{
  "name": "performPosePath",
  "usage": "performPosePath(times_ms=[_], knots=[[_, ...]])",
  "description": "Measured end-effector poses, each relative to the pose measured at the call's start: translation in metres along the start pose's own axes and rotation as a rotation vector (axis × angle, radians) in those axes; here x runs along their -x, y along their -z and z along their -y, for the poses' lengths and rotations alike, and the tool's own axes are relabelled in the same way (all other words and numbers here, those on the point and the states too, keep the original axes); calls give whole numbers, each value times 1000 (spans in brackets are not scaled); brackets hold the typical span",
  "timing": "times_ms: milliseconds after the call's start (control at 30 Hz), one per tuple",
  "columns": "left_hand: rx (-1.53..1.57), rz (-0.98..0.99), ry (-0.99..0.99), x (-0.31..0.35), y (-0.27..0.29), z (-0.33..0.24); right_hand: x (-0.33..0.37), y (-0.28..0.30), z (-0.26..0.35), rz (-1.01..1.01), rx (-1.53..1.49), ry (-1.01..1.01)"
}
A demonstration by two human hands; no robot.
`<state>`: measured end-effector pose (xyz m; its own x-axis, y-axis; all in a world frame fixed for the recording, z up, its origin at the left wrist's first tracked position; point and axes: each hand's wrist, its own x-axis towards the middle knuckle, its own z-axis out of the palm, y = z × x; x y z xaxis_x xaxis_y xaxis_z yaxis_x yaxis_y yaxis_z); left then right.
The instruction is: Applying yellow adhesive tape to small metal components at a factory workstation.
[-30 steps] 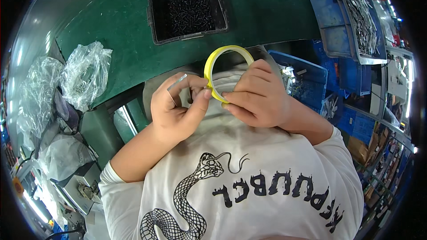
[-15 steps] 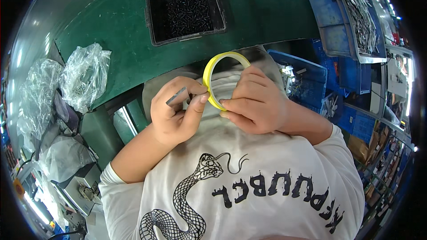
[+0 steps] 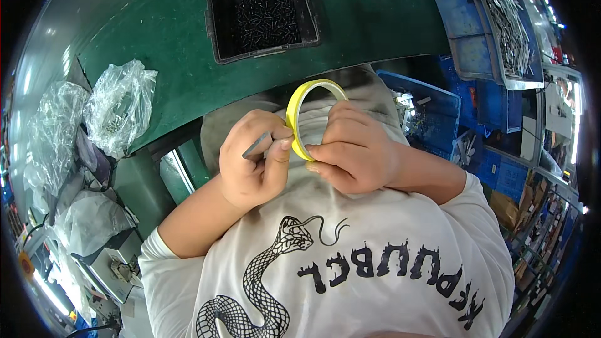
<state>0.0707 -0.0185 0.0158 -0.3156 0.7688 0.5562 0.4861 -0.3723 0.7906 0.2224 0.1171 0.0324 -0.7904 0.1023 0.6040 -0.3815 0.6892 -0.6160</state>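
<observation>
A roll of yellow tape (image 3: pixel 294 112) stands on edge in front of my shirt, its ring open toward the upper right. My right hand (image 3: pixel 357 144) is closed round its right side, thumb and fingers at the lower rim. My left hand (image 3: pixel 253 156) is closed too, with a thin flat grey metal piece (image 3: pixel 256 146) sticking out between its curled fingers; whether it is a blade I cannot tell. The left thumb and forefinger tips pinch together against the roll's left edge. Any loose end of tape between them is hidden.
Beyond my lap, a black bin (image 3: pixel 216 47) of small dark parts stands on the green table (image 3: pixel 375 19). Clear plastic bags (image 3: pixel 122 106) lie at the left. To the right are a blue crate (image 3: pixel 432 103) and a blue bin of thin metal strips (image 3: pixel 504 22).
The tape roll has tipped and dropped slightly. My left hand has shifted a little to the right, and the grey piece in it has turned steeper. My right hand has moved slightly down.
</observation>
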Motion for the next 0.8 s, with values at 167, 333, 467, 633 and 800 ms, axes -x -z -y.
performPosePath(times_ms=[167, 333, 467, 633, 800], knots=[[-57, 26, -42, -3, 2, 1, 0, 0, -1, 14, 8, -21], [-74, 40, -44, -7, 5, 5, -4, 4, -4, 6, 35, -33], [-10, 2, 48, -1, 3, 1, -4, 9, -5, 4, 88, -18], [76, -65, 29, -6, 2, 4, -3, 15, -5, 38, 158, -15], [-58, 8, 150, -12, 5, -6, -4, 20, -5, 90, 277, 8]])
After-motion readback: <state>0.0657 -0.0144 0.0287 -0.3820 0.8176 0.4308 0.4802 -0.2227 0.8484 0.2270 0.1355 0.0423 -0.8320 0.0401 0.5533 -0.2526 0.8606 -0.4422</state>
